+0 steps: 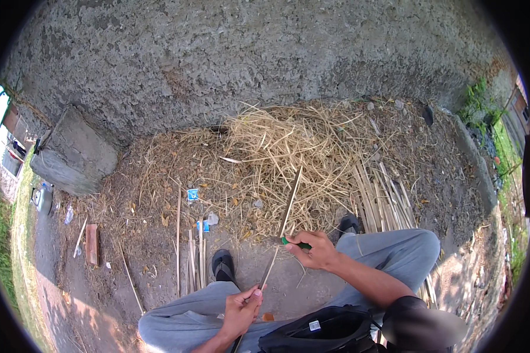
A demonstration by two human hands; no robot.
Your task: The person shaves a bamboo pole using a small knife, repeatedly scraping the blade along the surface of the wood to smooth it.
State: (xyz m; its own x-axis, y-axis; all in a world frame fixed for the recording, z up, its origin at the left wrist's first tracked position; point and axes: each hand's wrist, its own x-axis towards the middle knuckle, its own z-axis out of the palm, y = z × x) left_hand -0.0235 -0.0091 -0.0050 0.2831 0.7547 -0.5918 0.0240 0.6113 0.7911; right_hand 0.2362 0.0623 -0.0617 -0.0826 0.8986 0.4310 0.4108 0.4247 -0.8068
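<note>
My left hand (241, 309) grips the lower end of a long thin bamboo strip (288, 209) that slants up toward the straw heap. Higher along the strip, my right hand (313, 249) is closed on a small knife with a green handle (294, 242), held against the strip. I sit with grey-trousered knees apart and both feet in dark sandals (223, 265) on bare ground.
A heap of pale shavings and straw (282, 147) lies against a rough grey wall. Cut bamboo strips (386, 200) are stacked at right; a few loose sticks (193, 253) lie at left. A concrete block (75, 153) stands far left. A black bag (324, 332) rests on my lap.
</note>
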